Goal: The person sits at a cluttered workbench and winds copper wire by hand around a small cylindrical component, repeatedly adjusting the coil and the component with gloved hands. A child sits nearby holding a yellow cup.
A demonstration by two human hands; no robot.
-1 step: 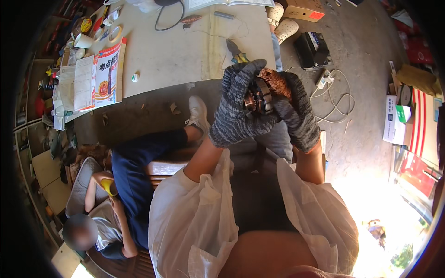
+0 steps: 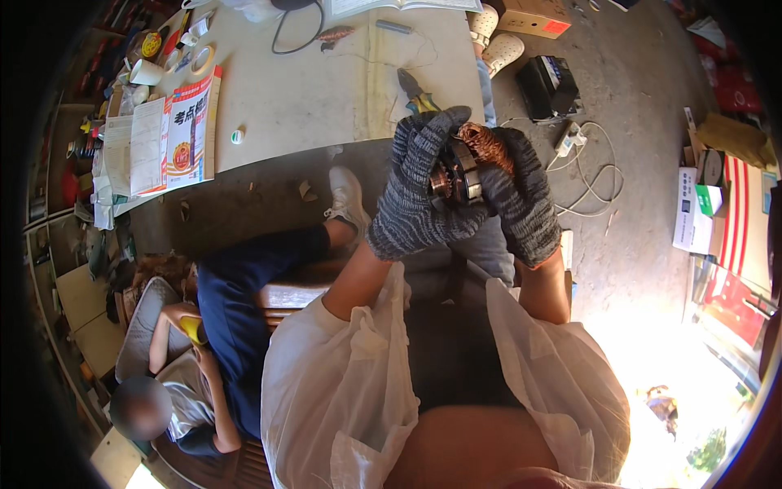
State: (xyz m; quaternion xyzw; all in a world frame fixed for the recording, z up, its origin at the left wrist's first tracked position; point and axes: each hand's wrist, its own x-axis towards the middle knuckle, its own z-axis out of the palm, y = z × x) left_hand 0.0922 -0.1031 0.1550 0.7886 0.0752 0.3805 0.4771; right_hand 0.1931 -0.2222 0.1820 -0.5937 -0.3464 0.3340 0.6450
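Note:
Between my two gloved hands, just off the table's near edge, is a round motor core point(image 2: 465, 173) with dark metal segments and copper windings. My left hand point(image 2: 415, 175), in a grey knit glove, is wrapped round its left side, thumb and fingers closed. On its right side my right hand point(image 2: 520, 196), gloved the same way, has its fingers bent against it. A thick bundle of copper wire point(image 2: 486, 147) sticks out at the top beside the right fingers. The fingertips under the core are hidden. Pliers point(image 2: 414, 88) with yellow and blue handles lie just beyond on the table.
The pale table point(image 2: 293, 106) carries a booklet point(image 2: 191, 130), tape roll point(image 2: 203, 62) and white cup point(image 2: 147, 72). Another person point(image 2: 195, 375) sits at my left, legs stretched toward the table. A black battery point(image 2: 550, 88) and a power strip point(image 2: 570, 140) with looped cable lie on the floor at right.
My right fingers have shifted slightly over the core's right side, and the copper wire bundle has moved a little. My left hand keeps its hold almost unmoved.

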